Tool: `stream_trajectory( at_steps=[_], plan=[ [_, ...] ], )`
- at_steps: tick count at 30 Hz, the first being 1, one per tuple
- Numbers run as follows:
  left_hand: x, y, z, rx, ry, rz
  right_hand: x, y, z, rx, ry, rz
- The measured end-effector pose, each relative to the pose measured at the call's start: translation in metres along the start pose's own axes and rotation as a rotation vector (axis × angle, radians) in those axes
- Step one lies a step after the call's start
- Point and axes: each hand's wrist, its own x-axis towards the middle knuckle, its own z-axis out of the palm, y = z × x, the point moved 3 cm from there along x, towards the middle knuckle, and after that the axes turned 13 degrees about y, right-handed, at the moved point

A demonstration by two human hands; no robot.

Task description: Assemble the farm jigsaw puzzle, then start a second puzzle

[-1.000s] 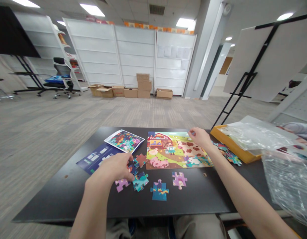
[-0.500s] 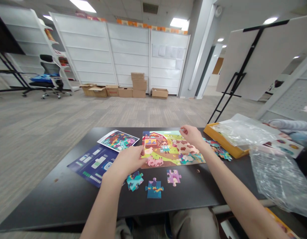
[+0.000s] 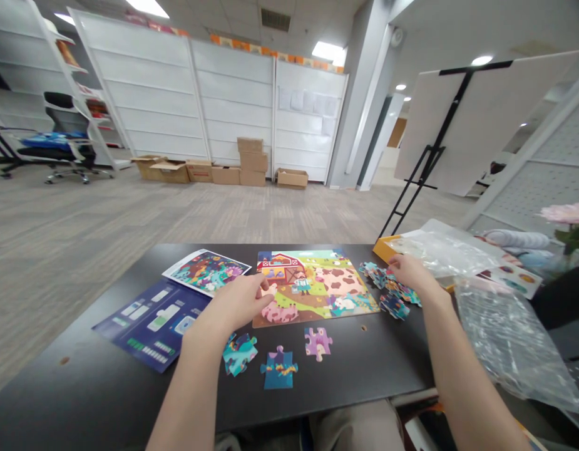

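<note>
My left hand (image 3: pixel 235 302) hovers at the left edge of a farm picture puzzle board (image 3: pixel 317 304), thumb and forefinger apart, with nothing seen between them. My right hand (image 3: pixel 414 274) reaches into a heap of jigsaw pieces (image 3: pixel 395 305) right of the board. Its fingers are bent together at the heap, and whatever is between them is hidden. Nearer me lie loose puzzle pieces: a teal one (image 3: pixel 241 354) that seems to overlap others, a blue one (image 3: pixel 279 368) and a purple one (image 3: pixel 318 343).
A colourful picture sheet (image 3: pixel 207 270) overlaps a dark blue leaflet (image 3: pixel 146 326) on the left of the black table (image 3: pixel 195 410). At the right stand a yellow box (image 3: pixel 383 248) with clear wrapping and a crumpled plastic bag (image 3: pixel 509 338). An easel (image 3: pixel 414 181) rises behind.
My right hand has moved right, from over the farm board to the heap of pieces. My left hand has stayed near the board's left edge. The view has swung slightly right.
</note>
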Motion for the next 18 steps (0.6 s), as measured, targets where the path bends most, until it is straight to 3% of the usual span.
stream_trajectory(
  at_steps=[5, 18],
  plan=[
    [0.003, -0.003, 0.004, 0.008, 0.01, 0.001, -0.008, 0.001, 0.017, -0.085, -0.07, -0.049],
    [0.006, -0.004, 0.011, -0.005, -0.024, 0.002, -0.01, 0.011, 0.016, -0.121, -0.135, -0.031]
  ],
)
